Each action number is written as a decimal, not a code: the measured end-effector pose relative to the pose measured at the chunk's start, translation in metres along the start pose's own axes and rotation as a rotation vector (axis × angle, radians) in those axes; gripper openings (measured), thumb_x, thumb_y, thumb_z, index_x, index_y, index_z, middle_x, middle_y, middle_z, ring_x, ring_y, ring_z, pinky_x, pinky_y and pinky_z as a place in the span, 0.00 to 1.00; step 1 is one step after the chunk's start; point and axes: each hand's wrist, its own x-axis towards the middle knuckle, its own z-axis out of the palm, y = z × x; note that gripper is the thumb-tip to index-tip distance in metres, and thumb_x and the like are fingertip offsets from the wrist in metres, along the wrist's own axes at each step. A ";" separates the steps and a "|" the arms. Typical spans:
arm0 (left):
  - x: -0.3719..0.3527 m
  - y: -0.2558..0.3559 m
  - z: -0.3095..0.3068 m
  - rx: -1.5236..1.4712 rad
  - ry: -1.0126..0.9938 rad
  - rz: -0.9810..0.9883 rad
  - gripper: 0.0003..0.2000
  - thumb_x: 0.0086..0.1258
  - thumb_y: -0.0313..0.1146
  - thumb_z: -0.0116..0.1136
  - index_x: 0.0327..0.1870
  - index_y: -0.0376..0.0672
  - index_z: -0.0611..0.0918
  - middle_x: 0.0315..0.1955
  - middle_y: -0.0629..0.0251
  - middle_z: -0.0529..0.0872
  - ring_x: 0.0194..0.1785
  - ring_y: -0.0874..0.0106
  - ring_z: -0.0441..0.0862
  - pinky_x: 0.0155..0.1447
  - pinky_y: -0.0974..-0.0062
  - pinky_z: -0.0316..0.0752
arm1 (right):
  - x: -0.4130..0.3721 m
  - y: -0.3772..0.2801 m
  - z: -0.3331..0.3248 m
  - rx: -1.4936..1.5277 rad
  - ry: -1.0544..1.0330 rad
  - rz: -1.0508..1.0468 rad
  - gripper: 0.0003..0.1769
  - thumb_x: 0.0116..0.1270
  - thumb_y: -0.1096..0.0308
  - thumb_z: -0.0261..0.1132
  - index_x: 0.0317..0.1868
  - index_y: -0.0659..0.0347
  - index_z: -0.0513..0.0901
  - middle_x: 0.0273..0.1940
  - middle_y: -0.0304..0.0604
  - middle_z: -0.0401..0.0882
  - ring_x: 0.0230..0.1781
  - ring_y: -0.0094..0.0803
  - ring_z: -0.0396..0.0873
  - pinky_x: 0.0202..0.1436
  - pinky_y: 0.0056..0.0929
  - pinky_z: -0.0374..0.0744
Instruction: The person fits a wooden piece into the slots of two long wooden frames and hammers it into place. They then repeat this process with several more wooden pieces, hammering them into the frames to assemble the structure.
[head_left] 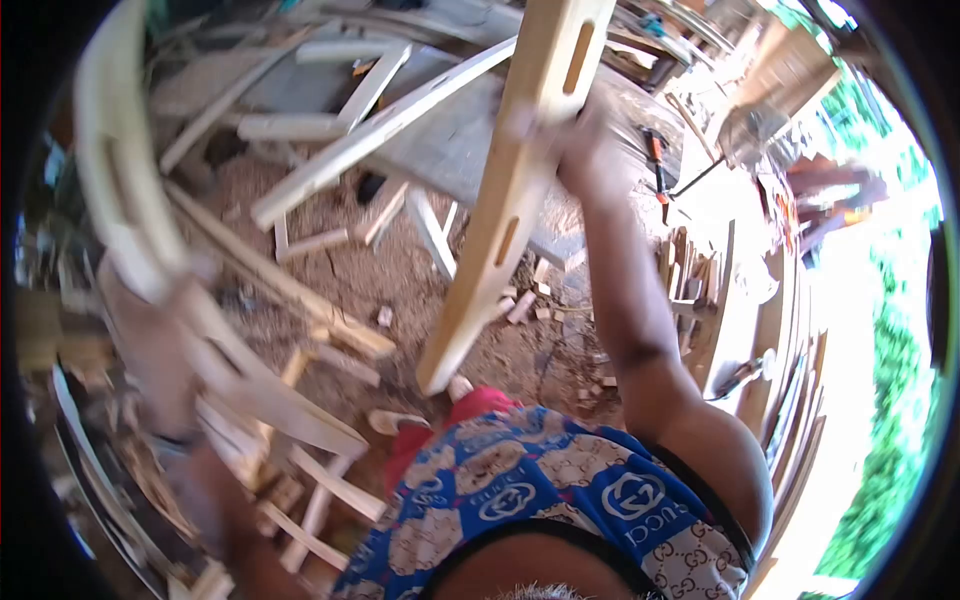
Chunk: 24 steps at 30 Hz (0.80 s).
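In the head view my right hand [578, 145] is closed around a long wooden post [503, 215] with mortise slots cut along one face. This post stands at a slant, its lower end near my feet. On the left, my left hand [150, 310] is wrapped round a second slotted wooden post [240, 375]. Motion smears that post and hand, and the fisheye edge bends the post's shape. My left fingers show only in part.
Light wooden bars [385, 130] lie across a grey workbench [430, 165]. Offcuts [520, 305] and sawdust cover the ground. An orange-and-black tool [656, 165] lies to the right, near a stack of boards [790, 375]. Loose lumber [285, 280] lies between the posts.
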 end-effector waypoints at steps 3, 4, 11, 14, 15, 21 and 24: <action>-0.069 -0.002 0.148 -0.333 -0.366 0.006 0.32 0.59 0.23 0.73 0.65 0.34 0.71 0.47 0.58 0.83 0.45 0.69 0.86 0.45 0.71 0.84 | -0.093 0.012 -0.033 -0.397 0.266 0.289 0.23 0.55 0.71 0.75 0.48 0.69 0.75 0.35 0.48 0.82 0.29 0.35 0.84 0.35 0.38 0.88; -0.072 -0.001 0.196 -0.494 -0.397 -0.007 0.30 0.59 0.21 0.71 0.63 0.33 0.71 0.44 0.58 0.84 0.44 0.70 0.86 0.44 0.73 0.83 | -0.092 0.020 -0.048 -0.427 0.344 0.353 0.26 0.54 0.71 0.76 0.50 0.68 0.73 0.35 0.47 0.81 0.29 0.35 0.84 0.35 0.37 0.88; -0.004 0.025 0.396 -0.646 -0.747 0.131 0.33 0.56 0.23 0.71 0.65 0.35 0.72 0.51 0.58 0.84 0.50 0.68 0.84 0.58 0.69 0.81 | -0.051 0.128 -0.158 -0.602 0.698 0.480 0.42 0.48 0.78 0.77 0.64 0.65 0.68 0.45 0.54 0.84 0.43 0.45 0.86 0.49 0.44 0.86; 0.009 0.023 0.487 -0.681 -0.782 0.155 0.31 0.52 0.24 0.72 0.61 0.34 0.74 0.47 0.60 0.85 0.48 0.66 0.85 0.54 0.70 0.81 | -0.033 0.162 -0.204 -0.706 0.742 0.504 0.42 0.47 0.74 0.76 0.64 0.63 0.69 0.46 0.56 0.85 0.45 0.46 0.86 0.52 0.43 0.85; 0.015 0.032 0.509 -0.754 -0.741 0.209 0.31 0.51 0.24 0.71 0.60 0.34 0.75 0.46 0.60 0.86 0.48 0.66 0.85 0.53 0.69 0.80 | -0.021 0.166 -0.215 -0.729 0.749 0.492 0.42 0.47 0.74 0.76 0.64 0.63 0.69 0.46 0.56 0.85 0.45 0.46 0.86 0.52 0.43 0.85; 0.061 0.030 0.608 -0.620 -0.869 0.248 0.26 0.50 0.29 0.71 0.53 0.33 0.79 0.42 0.52 0.86 0.46 0.61 0.84 0.53 0.65 0.79 | 0.021 0.217 -0.263 -0.948 0.879 0.822 0.38 0.45 0.61 0.80 0.55 0.71 0.77 0.43 0.59 0.87 0.46 0.49 0.87 0.54 0.42 0.84; 0.075 0.027 0.658 -0.520 -0.870 0.281 0.31 0.42 0.36 0.72 0.49 0.29 0.80 0.47 0.40 0.83 0.53 0.47 0.82 0.60 0.59 0.77 | 0.035 0.224 -0.276 -0.964 0.869 0.889 0.22 0.44 0.61 0.78 0.36 0.71 0.87 0.34 0.55 0.88 0.36 0.44 0.89 0.41 0.39 0.86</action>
